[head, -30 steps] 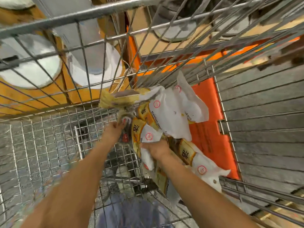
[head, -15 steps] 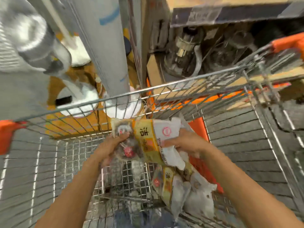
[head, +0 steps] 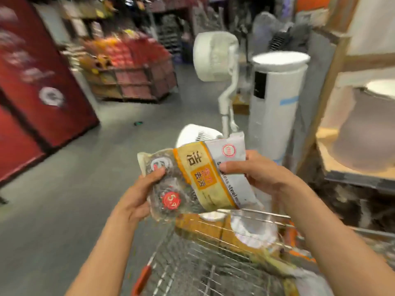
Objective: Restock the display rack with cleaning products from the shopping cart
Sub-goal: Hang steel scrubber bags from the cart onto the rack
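Up out of the shopping cart (head: 205, 265) the pack of steel scourers (head: 192, 178) has come since a moment ago, now held chest-high over the wire rim. Her left hand (head: 139, 197) pinches its clear end, thumb on top; the right hand (head: 258, 174) grips the white end. Best keep both holds firm and turn toward the rack, which isn't visible among the fans (head: 215, 56) beyond.

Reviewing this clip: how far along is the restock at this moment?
Early, by the look of it. Done: one scourer packet is lifted above the shopping cart. In hand: the left hand grips its clear end and the right hand its printed end. Left: no display rack is recognisable, so nothing is hung, and more packets lie in the cart.
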Demonstrator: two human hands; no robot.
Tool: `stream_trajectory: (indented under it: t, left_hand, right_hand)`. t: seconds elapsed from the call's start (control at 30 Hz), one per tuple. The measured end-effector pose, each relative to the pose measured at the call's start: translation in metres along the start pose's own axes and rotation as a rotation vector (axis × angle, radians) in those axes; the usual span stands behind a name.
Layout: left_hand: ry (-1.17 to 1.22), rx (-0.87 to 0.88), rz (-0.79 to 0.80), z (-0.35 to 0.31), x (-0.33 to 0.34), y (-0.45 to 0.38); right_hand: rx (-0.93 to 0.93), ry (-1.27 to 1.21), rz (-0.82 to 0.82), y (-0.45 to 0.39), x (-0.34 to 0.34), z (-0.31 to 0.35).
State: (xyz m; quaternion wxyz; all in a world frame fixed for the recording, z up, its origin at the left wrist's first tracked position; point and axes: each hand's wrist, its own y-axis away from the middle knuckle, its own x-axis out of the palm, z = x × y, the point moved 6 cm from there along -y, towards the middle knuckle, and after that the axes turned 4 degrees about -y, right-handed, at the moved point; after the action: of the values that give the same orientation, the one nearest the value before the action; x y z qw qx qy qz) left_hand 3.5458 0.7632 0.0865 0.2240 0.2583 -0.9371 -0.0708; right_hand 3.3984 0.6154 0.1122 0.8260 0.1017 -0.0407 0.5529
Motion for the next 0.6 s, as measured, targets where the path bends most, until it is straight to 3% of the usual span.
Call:
stream_trajectory:
  t: [0.13,0.3,0.43,0.6]
  left_hand:
    - [0.006,0.189,-0.258,-0.072,-0.079,0.091]
    - [0.055,0.42,-0.466,-0.127,-0.156,0.231]
    - [0.145,0.651,-0.656,-0.152,-0.207,0.366]
    - [0.196,1.106,-0.9,-0.186,-0.221,0.534]
  right_hand:
    - [-0.093,0.049,0.285,-0.033,0.122,0.052]
    - [-0.115,0.078,0.57,-0.049,0.275,0.076]
    - [-0.119,-0.095,0.769,-0.04,0.401,0.074]
    - [-0.081,-0.305,1.061,0.015,0.574,0.06]
